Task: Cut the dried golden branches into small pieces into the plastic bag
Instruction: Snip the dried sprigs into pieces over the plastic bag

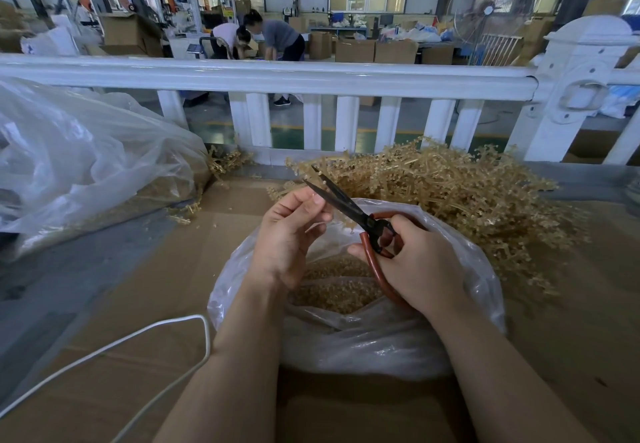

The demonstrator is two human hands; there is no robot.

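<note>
Red-handled scissors (pixel 349 208) gape in your gripping right hand (pixel 412 262) while your left hand (pixel 291 231) pinches a tiny twig piece (pixel 323 183) above the plastic bag (pixel 363 338)

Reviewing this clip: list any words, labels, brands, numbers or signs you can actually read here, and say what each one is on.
None can be read.
Yellow sign on the machine in the background: has marks, too small and blurred to read.
Cardboard boxes in the background: no legible print.
Scissors, plastic bag and white fence rail: no text visible.
</note>
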